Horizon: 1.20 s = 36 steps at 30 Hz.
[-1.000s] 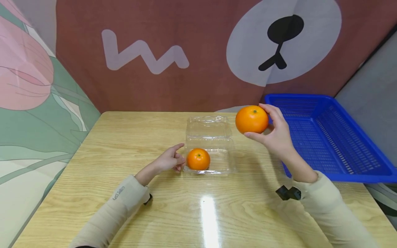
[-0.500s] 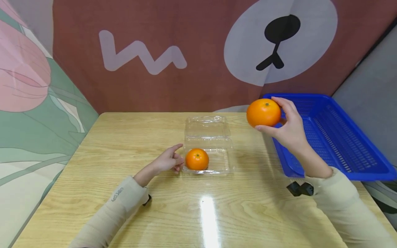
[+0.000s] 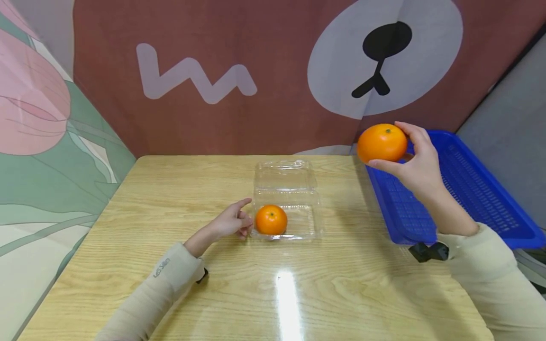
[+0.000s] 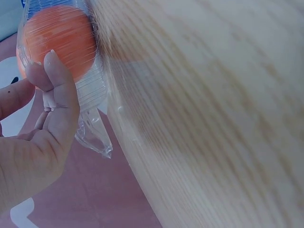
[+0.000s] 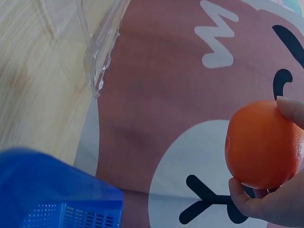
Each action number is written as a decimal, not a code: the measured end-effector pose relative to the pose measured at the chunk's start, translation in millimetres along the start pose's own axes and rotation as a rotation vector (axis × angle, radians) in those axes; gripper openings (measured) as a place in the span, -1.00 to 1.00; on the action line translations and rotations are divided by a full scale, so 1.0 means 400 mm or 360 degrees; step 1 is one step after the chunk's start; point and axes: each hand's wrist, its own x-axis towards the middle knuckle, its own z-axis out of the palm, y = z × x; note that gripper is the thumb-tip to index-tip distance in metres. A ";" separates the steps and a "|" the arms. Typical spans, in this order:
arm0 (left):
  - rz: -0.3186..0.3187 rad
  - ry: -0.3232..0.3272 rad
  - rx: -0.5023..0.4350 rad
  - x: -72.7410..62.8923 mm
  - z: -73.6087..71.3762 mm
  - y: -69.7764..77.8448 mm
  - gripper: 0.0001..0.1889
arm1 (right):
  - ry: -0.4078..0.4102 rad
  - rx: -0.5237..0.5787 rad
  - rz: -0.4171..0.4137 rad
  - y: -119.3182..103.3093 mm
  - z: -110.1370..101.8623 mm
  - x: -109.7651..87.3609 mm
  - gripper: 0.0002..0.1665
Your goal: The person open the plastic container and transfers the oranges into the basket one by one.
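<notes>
My right hand holds an orange up between thumb and fingers, above the far left corner of the blue basket in the head view. The right wrist view shows this orange against the wall cloth. A clear plastic clamshell box lies with its lid raised at the back on the table. A second orange sits in its left part. My left hand is at the box's left edge, index finger stretched out, thumb and curled fingers pinching the rim. In the left wrist view, the fingertips overlap the box wall before the orange.
A blue plastic basket with slotted walls stands at the table's right side, partly hidden by my right arm. The wooden table ends at a printed cloth behind it. Glare lies on the front of the tabletop.
My right hand has carried its orange right and upward, from beside the box to over the basket's left edge. The left hand, the box and the orange inside it have stayed in place.
</notes>
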 end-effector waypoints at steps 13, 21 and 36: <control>-0.0033 0.0027 -0.0019 -0.004 0.002 0.000 -0.30 | 0.0015 -0.0079 0.0119 0.038 -0.035 0.031 -0.06; -0.0024 0.0019 -0.0001 -0.004 0.003 0.003 -0.30 | 0.0038 -0.0099 0.0217 0.072 -0.061 0.054 -0.04; -0.0021 0.0017 -0.0003 -0.003 0.003 0.002 -0.31 | 0.0013 -0.0145 0.0406 0.126 -0.072 0.097 -0.03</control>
